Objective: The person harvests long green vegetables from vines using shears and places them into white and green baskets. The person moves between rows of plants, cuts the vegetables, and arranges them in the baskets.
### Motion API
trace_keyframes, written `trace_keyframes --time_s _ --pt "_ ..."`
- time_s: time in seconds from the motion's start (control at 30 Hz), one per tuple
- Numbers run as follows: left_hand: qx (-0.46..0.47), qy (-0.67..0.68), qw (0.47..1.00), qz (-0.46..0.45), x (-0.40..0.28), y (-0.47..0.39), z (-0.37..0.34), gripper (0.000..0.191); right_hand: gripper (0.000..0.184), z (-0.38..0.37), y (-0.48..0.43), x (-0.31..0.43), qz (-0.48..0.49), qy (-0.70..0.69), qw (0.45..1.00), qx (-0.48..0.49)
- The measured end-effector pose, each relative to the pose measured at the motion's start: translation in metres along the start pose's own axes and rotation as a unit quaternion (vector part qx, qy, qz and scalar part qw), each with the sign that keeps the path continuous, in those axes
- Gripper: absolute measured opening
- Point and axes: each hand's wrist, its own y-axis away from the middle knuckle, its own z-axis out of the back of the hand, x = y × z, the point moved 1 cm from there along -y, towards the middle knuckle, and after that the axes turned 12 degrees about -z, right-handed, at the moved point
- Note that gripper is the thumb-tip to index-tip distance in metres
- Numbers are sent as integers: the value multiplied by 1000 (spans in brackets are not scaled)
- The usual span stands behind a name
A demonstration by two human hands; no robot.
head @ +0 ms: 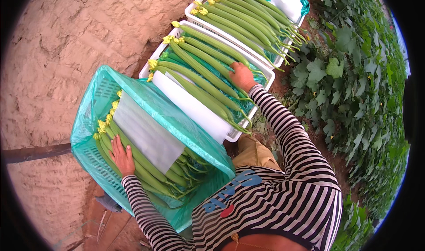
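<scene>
My left hand (123, 158) rests flat, fingers extended, on long green luffa gourds (146, 168) with yellow flowers at their tips. They lie in a crate lined with a teal plastic bag (93, 85), partly under a white foam sheet (146, 128). My right hand (243, 76) reaches over to the middle white crate (270, 80) and curls around the stem end of a luffa (212, 60). The right fingertips are partly hidden. More luffas (196, 98) lie side by side in that crate, beside a folded white sheet (186, 105).
A third white crate (229, 35) of luffas stands beyond, with a white sheet (282, 0) at its side. Leafy vines (345, 68) grow along the right. An earthen wall (66, 52) rises on the left, with a dark bar (40, 152) against it.
</scene>
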Motion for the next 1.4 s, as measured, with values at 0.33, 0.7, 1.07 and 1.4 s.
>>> trace_keyframes --time_s 0.33,0.7,1.07,1.4 --pt "-14 33 999 11 -7 -1 10 63 48 -44 -98 -11 59 311 945 88" --pt "-56 -8 998 3 1 4 -2 64 48 134 -3 65 22 -157 987 38" --pt "-63 -17 998 11 5 5 -7 64 44 154 229 246 158 -267 901 304" --pt "-101 13 995 6 5 5 -6 63 60 -18 277 309 233 -47 932 275"
